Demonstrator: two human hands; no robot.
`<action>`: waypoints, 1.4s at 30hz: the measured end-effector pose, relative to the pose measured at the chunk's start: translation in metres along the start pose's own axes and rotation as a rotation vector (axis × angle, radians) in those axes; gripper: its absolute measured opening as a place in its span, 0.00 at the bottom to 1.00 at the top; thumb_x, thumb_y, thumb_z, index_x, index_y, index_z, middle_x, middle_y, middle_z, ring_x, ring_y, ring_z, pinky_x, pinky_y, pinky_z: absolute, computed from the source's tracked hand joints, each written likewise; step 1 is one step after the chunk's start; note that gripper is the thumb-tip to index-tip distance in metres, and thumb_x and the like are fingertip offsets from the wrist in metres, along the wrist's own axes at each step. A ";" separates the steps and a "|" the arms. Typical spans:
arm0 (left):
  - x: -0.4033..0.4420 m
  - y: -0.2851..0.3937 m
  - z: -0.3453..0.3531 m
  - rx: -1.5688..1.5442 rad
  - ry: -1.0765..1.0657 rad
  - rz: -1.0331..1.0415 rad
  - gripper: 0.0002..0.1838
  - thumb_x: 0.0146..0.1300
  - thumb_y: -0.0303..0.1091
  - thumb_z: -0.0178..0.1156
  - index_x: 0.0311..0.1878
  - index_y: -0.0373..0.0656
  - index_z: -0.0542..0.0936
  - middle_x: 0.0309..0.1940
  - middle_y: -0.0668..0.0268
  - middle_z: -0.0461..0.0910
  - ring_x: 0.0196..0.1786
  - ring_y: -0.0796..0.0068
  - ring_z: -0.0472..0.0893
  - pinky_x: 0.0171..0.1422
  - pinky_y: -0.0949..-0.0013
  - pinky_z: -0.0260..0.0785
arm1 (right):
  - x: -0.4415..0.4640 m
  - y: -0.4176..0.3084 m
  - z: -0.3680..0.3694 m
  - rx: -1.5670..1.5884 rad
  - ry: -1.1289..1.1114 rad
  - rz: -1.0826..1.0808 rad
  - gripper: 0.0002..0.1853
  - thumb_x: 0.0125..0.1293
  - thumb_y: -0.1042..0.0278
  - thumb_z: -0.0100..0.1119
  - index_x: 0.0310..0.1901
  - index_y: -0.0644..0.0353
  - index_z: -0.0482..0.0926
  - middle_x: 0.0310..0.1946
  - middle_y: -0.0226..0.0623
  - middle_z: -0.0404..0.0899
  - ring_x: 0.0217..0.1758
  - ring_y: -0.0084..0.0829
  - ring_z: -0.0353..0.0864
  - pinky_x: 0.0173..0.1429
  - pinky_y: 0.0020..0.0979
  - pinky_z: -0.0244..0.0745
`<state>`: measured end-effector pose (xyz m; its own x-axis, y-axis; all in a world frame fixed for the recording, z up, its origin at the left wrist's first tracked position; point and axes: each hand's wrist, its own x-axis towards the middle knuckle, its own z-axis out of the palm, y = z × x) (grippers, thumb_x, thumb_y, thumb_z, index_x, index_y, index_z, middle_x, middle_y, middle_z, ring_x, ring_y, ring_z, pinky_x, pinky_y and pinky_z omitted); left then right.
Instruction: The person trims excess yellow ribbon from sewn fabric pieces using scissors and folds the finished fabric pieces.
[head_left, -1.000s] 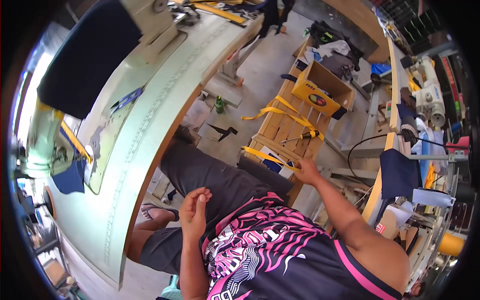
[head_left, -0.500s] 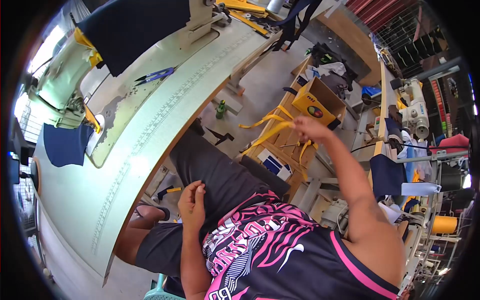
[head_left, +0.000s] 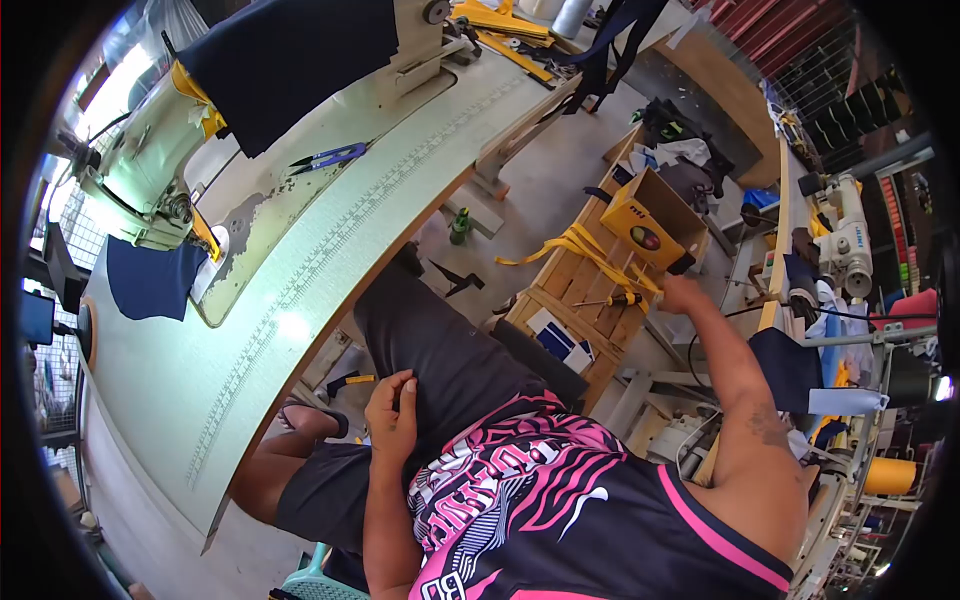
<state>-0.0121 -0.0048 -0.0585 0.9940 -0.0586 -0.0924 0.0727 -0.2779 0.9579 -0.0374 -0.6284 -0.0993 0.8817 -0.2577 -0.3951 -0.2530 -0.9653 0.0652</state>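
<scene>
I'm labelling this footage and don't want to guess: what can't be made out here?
- Right hand, head view: its own back hides the fingertips, so any grip on the yellow straps is unclear.
- Left hand, head view: curled fingers hide the palm.
- Yellow box, head view: its walls hide the bottom.
- Needle of the near sewing machine, head view: too small.
- Far-right shelving, head view: cut off by the dark rim.

Shirt blk w/ pink & wht pattern, strap yellow, box yellow outside, shorts dk grey.
</scene>
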 end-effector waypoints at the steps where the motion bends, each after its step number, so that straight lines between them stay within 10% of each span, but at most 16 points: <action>1: -0.001 0.000 0.004 0.018 -0.019 0.014 0.11 0.70 0.31 0.58 0.48 0.35 0.82 0.41 0.59 0.84 0.39 0.67 0.81 0.47 0.69 0.72 | -0.015 0.019 0.029 0.034 0.058 0.004 0.23 0.62 0.56 0.62 0.57 0.56 0.76 0.49 0.43 0.83 0.43 0.48 0.84 0.44 0.45 0.77; 4: 0.001 -0.001 0.007 0.100 0.011 0.058 0.11 0.69 0.33 0.59 0.48 0.37 0.82 0.42 0.59 0.84 0.40 0.63 0.82 0.47 0.66 0.74 | 0.034 0.021 0.047 0.174 0.299 -0.276 0.36 0.63 0.54 0.63 0.71 0.54 0.67 0.55 0.45 0.81 0.42 0.50 0.85 0.41 0.48 0.78; 7: -0.003 0.008 -0.006 0.147 0.014 0.206 0.11 0.68 0.32 0.61 0.49 0.38 0.82 0.42 0.61 0.85 0.38 0.66 0.82 0.45 0.68 0.74 | 0.033 -0.042 0.012 -0.195 0.063 -0.028 0.34 0.56 0.61 0.67 0.66 0.58 0.73 0.48 0.55 0.80 0.48 0.54 0.81 0.50 0.45 0.77; 13: -0.015 0.128 -0.139 0.224 0.005 0.224 0.11 0.67 0.27 0.59 0.51 0.35 0.81 0.47 0.57 0.83 0.42 0.63 0.82 0.49 0.67 0.75 | 0.038 -0.276 -0.227 0.434 0.421 -0.623 0.18 0.66 0.68 0.58 0.55 0.67 0.78 0.46 0.46 0.81 0.47 0.40 0.80 0.54 0.36 0.75; 18: 0.086 0.133 -0.237 0.393 0.475 0.211 0.15 0.71 0.30 0.54 0.56 0.33 0.78 0.44 0.58 0.85 0.42 0.67 0.82 0.50 0.69 0.74 | 0.113 -0.413 -0.427 0.550 0.887 -0.942 0.17 0.73 0.61 0.55 0.53 0.65 0.78 0.46 0.42 0.81 0.46 0.34 0.79 0.51 0.32 0.73; 22: 0.181 0.104 -0.261 0.439 0.498 0.316 0.15 0.68 0.29 0.56 0.55 0.33 0.78 0.43 0.57 0.84 0.41 0.65 0.82 0.50 0.68 0.74 | 0.131 -0.496 -0.514 0.307 0.804 -0.382 0.30 0.76 0.42 0.40 0.53 0.62 0.80 0.45 0.42 0.83 0.46 0.37 0.81 0.56 0.36 0.73; 26: 0.247 0.062 -0.279 0.610 0.363 0.414 0.14 0.65 0.29 0.56 0.52 0.36 0.80 0.42 0.58 0.84 0.42 0.62 0.82 0.50 0.66 0.74 | 0.213 -0.498 -0.527 -0.122 0.665 -0.440 0.34 0.70 0.34 0.45 0.53 0.61 0.83 0.51 0.45 0.83 0.52 0.44 0.80 0.58 0.41 0.71; 34: 0.249 0.076 -0.271 0.578 0.227 0.439 0.13 0.57 0.27 0.60 0.46 0.37 0.82 0.40 0.55 0.84 0.43 0.59 0.81 0.46 0.61 0.72 | 0.424 -0.409 -0.577 0.546 -0.102 -0.609 0.34 0.70 0.36 0.44 0.56 0.62 0.80 0.56 0.44 0.82 0.56 0.42 0.79 0.63 0.40 0.70; 37: 0.262 0.070 -0.275 1.069 0.264 0.798 0.17 0.48 0.34 0.70 0.43 0.40 0.82 0.40 0.58 0.82 0.45 0.57 0.80 0.52 0.60 0.73 | 0.452 -0.414 -0.566 1.218 -0.621 -0.770 0.32 0.72 0.40 0.44 0.57 0.63 0.79 0.55 0.44 0.81 0.54 0.39 0.79 0.60 0.38 0.70; 38: 0.261 0.061 -0.275 0.973 0.271 0.417 0.20 0.47 0.37 0.70 0.43 0.40 0.82 0.43 0.55 0.81 0.49 0.54 0.79 0.55 0.60 0.72 | 0.481 -0.359 -0.546 1.410 -0.832 -0.827 0.31 0.73 0.42 0.44 0.57 0.63 0.79 0.54 0.43 0.81 0.53 0.39 0.79 0.59 0.37 0.71; 40: 0.261 0.058 -0.271 0.817 0.423 0.686 0.19 0.48 0.36 0.70 0.44 0.39 0.82 0.46 0.54 0.79 0.51 0.54 0.78 0.59 0.60 0.70 | 0.581 -0.281 -0.538 1.749 -1.310 -0.854 0.29 0.74 0.45 0.44 0.58 0.64 0.78 0.53 0.43 0.81 0.51 0.37 0.78 0.57 0.35 0.71; 42: 0.259 0.058 -0.272 0.842 0.421 0.629 0.19 0.48 0.36 0.70 0.45 0.39 0.82 0.46 0.54 0.79 0.51 0.54 0.78 0.59 0.60 0.69 | 0.494 -0.313 -0.470 2.056 -1.803 -0.745 0.27 0.75 0.47 0.44 0.58 0.65 0.77 0.53 0.43 0.81 0.50 0.35 0.78 0.55 0.34 0.71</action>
<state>0.2716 0.2245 0.0476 0.7947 -0.1327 0.5923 -0.3701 -0.8793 0.2996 0.6644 -0.4734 0.1161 0.3855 0.9199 0.0718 -0.9009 0.3920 -0.1862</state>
